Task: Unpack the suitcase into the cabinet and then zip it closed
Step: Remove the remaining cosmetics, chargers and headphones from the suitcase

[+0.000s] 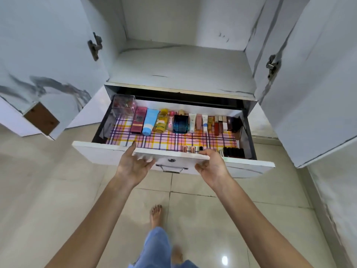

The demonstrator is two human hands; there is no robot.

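A white cabinet drawer (pixel 100 151) stands pulled out below an empty shelf (pixel 181 66). Its floor is lined with a checked sheet (pixel 173 140). Along the back stands a row of cosmetics: a clear box (pixel 123 107), a pink carton (pixel 139 120), a blue tube (pixel 150 121), a yellow bottle (pixel 161 120), a blue glass jar (pixel 180 123) and several small tubes. Lipsticks (pixel 232 151) line the front right. My left hand (pixel 133 163) and my right hand (pixel 212 164) touch the drawer's front edge, fingers relaxed, on either side of the metal handle (pixel 172 168). No suitcase is in view.
Both cabinet doors hang open, the left door (pixel 44 60) and the right door (pixel 320 84), flanking the drawer. Beige floor tiles (pixel 58 200) spread below, where my bare feet and blue trousers show.
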